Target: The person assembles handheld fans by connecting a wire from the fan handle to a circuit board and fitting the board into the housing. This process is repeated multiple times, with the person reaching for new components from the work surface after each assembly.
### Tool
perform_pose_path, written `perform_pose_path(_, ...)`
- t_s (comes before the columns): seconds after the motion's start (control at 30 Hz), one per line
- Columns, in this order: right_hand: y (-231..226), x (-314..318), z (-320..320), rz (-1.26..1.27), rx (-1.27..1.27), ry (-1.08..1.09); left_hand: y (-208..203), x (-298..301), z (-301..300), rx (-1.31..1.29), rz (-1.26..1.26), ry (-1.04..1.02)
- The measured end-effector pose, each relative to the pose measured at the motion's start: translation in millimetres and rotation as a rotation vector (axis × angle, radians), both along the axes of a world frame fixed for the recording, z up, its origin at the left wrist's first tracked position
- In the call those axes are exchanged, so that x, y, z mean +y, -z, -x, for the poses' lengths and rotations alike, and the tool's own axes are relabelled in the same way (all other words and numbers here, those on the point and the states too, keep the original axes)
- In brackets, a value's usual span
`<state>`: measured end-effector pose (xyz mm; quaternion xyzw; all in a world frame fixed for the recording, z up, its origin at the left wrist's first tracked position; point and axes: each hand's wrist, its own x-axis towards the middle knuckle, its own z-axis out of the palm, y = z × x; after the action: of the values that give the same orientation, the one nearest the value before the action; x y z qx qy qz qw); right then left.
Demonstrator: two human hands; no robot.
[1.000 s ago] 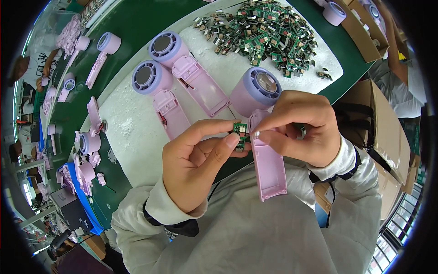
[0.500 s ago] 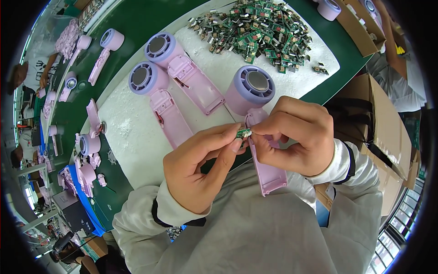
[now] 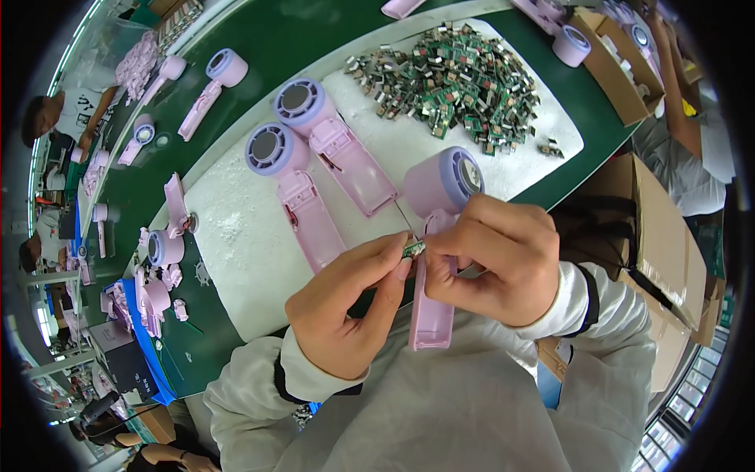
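Observation:
Pinched between thumb and forefinger of my left hand is a small green circuit board. My right hand has its thumb and forefinger pressed together at the board's right end; whatever small piece they grip is hidden. Directly beneath the right fingers runs a lilac handheld fan, its handle shell open toward me and its round head tilted to the right. Whether the curled right fingers also bear the handle cannot be seen. Two similar fans, one nearer and one farther, lie on the white sheet to the left.
A heap of circuit boards covers the far part of the white foam sheet. More fans and pink parts sit on the green table at left. Cardboard boxes stand on the right. Other people work at both sides.
The fan beneath my hands has turned: its head now faces right and its handle's lower end has swung left. The board has tilted, and my right hand has shifted slightly left and down.

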<state>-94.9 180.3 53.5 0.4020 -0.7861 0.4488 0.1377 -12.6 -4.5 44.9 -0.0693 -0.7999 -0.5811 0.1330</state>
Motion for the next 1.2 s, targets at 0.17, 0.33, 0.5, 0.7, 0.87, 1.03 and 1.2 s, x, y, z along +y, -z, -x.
perform_pose_path(0.17, 4.5, -7.6, -9.3, 0.029, -0.14, -0.011, 0.7, -2.0, -9.2, 0.082, 0.207, -0.084)
perform_pose_path(0.33, -2.1, -10.9, -14.6, 0.033, -0.229, 0.032, 1.8, 4.4, -5.8, 0.195, 0.33, -0.129)
perform_pose_path(0.5, -7.3, -10.3, -14.7, 0.061, -0.242, 0.061, 2.5, 11.7, -3.4, 0.308, 0.455, -0.183)
perform_pose_path(0.7, -22.8, 6.6, 19.8, -0.061, -0.277, -0.09, -22.8, 0.5, 11.4, 0.263, 0.454, -0.07)
perform_pose_path(0.87, -45.7, 19.5, 100.5, 0.003, -0.326, -0.115, -40.1, -24.9, 55.0, 0.301, 0.586, -0.087)
perform_pose_path(1.03, -92.9, -6.2, 204.2, -0.003, -0.638, 0.026, -1.3, -35.2, 111.8, 0.338, 0.842, -0.039)
perform_pose_path(1.2, -63.2, -48.8, 320.2, -0.232, -0.409, 0.253, 23.1, -23.2, 151.3, 0.235, 0.98, -0.043)
